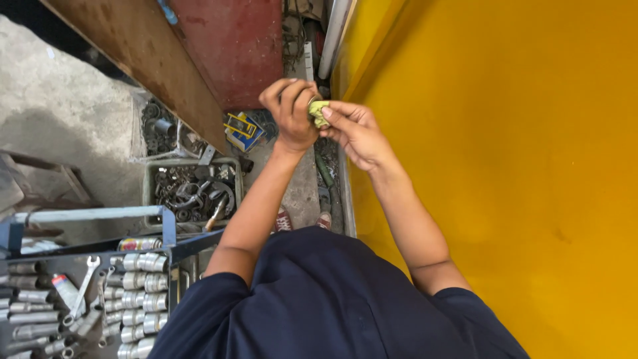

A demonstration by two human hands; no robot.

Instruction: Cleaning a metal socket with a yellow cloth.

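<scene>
Scanning big to small, risks flagged per item:

yellow panel [505, 166]: fills the right side; both forearms work right beside it. Risk: an elbow or knuckle scuffs the paint if the grip slips.

concrete floor [60, 113]: far below the hands, cluttered. Risk: anything dropped falls among scrap and is hard to find.

tool cart [93, 219]: blue frame, lower left, rows of sockets [143, 292] and a spanner [85, 282] on its tray. Risk: low; well apart from the hands, but a falling part could bounce into it.

parts crate [193, 189]: grey crate of metal rings and scrap on the floor, below the left forearm. Risk: a dropped piece lands in here and gets mixed up with the rest.

shoes [302, 221]: red toes just visible under the arms. Risk: feet stand close to loose hardware, so tripping is possible.

left hand [289, 110]: raised, fingers curled shut around one side of the small piece; what lies inside the curl is hidden. Risk: blind grip, so slip is likely if it twists hard.

right hand [355, 129]: touching the left, fingertips pinched on the same piece.

yellow-green piece [319, 113]: small, crumpled-looking, held in the air between both hands, near the panel's edge; cannot tell whether it is rag, tape or a part. Risk: a two-hand pinch with nothing under it, so one loosened finger drops it.
</scene>
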